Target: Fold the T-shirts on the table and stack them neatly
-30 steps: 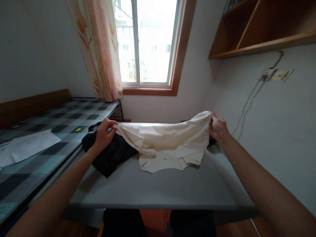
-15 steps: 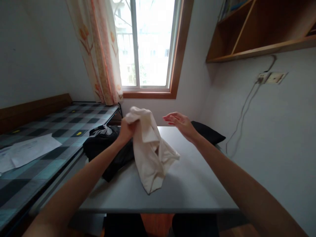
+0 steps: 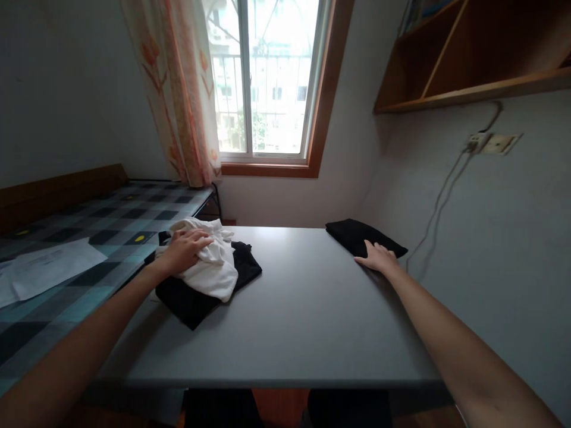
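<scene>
My left hand (image 3: 187, 246) lies on a crumpled white garment (image 3: 214, 270), its fingers stretched out across the cloth. Beneath that garment is a rumpled black garment (image 3: 191, 309), partly covered, at the table's left side. On the far right of the table rests a folded black cloth (image 3: 350, 235), seemingly a garment. My right hand (image 3: 379, 257) touches its near edge, fingers apart on top and the thumb out to the left by the tabletop.
Both piles sit on a white table (image 3: 289, 321). To the left stands a bed with a checked cover (image 3: 107, 220) and paper sheets (image 3: 49, 267) on it. A wooden shelf (image 3: 464, 92) and a socket with cables (image 3: 479, 142) are on the right wall. A window is ahead.
The white garment, held up in my left hand before, now lies on the black garment at left, and that hand has flattened on it. My right hand has moved right and down onto the folded black cloth.
</scene>
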A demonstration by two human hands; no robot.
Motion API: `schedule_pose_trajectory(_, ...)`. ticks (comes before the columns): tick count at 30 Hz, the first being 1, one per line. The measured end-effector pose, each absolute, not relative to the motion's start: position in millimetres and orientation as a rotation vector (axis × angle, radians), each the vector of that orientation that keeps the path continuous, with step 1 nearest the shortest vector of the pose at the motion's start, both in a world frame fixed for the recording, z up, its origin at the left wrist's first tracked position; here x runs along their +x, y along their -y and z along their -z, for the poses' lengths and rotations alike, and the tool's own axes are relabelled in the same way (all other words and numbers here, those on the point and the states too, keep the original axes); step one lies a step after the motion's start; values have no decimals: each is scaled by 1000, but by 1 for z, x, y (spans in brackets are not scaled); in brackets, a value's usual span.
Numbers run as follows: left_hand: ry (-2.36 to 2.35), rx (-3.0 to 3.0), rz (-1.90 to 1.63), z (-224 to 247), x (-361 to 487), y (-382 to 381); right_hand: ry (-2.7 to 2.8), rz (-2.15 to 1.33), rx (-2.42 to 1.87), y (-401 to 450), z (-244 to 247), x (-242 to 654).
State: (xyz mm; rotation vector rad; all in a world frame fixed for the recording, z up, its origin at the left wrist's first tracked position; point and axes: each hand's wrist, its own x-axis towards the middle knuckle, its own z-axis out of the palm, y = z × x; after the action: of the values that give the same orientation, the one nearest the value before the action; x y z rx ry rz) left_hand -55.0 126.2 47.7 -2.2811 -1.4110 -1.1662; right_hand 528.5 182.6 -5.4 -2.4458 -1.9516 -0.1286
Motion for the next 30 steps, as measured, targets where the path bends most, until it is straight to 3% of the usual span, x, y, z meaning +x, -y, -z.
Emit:
schedule_pose_trajectory(5, 1475, -2420, 544, -32, -56, -119, 2068, 219, -2464, -182, 3, 521)
schedule_pose_trajectory(14, 1486, -2437, 539, -46, -34, -108, 2254, 158, -2205, -159, -13, 453)
schedule_pose_trajectory(19, 1381, -2530, 716, -53, 35, -95, 2423, -163, -1786, -136, -27, 387)
schedule_pose_trajectory(25, 1168, -2914, 582, -28, 97, -86, 1874, -739, -1353, -139, -52, 389)
schedule_pose_trajectory(27, 1122, -3003, 546, -13, 107, -83, 1767, -671, -1441, -143, -57, 421)
schedule_pose_trajectory(30, 1048, -3065, 485, 5, 119, -78, 1847, -240, -1850, -142, -55, 483)
